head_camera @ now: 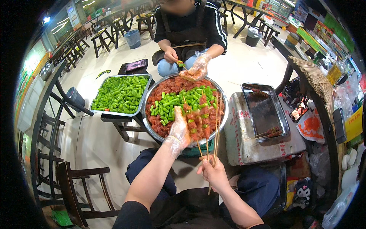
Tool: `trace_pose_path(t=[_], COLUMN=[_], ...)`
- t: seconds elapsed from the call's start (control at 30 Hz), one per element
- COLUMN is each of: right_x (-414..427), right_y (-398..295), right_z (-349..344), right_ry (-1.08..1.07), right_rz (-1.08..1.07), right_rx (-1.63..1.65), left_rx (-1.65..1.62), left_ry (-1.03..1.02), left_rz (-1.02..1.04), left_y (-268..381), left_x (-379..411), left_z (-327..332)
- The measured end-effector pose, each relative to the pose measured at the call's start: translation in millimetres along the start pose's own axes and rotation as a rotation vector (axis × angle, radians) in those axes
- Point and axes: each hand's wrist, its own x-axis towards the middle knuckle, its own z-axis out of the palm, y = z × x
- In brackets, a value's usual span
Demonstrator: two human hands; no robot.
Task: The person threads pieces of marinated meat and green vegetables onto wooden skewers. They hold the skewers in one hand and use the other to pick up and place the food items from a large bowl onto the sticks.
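Note:
My right hand (212, 171) grips several wooden skewers. Two carry meat chunks (206, 130) and green pepper pieces; the others look bare. Just left of the loaded skewers, my left hand (178, 133), in a clear plastic glove, is raised with its fingers together, partly blurred; whether it touches the meat I cannot tell. Beneath both lies a round metal basin (226, 114) of raw marinated meat (163, 87) with cut green peppers (168, 103) heaped in the middle. Across the basin a person's gloved hand (197, 70) rests near its far rim, and their bare hand (171, 55) holds a short-loaded skewer.
At left, a metal tray (94, 111) of cut green peppers sits on a dark stool. At right, a metal tray (286, 126) with a few loaded skewers stands on a white box (237, 143). Bare skewers (314, 80) lie bundled farther right. A wooden chair (85, 194) is at lower left.

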Motion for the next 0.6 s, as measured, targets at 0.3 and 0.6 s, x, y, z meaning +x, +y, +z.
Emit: trace_pose_path(t=[0.3, 0.6], right_x=[-2, -5], right_y=[10, 15], right_z=[-11, -13], right_ry=[-0.058, 0.197], right_rz=[0.099, -0.154], right_rx=[-0.136, -0.676], left_rx=[0.177, 0.791], left_ry=[0.019, 0.141], left_rz=[0.136, 0.305], left_y=[1, 12], left_x=[9, 5], left_z=[-6, -9])
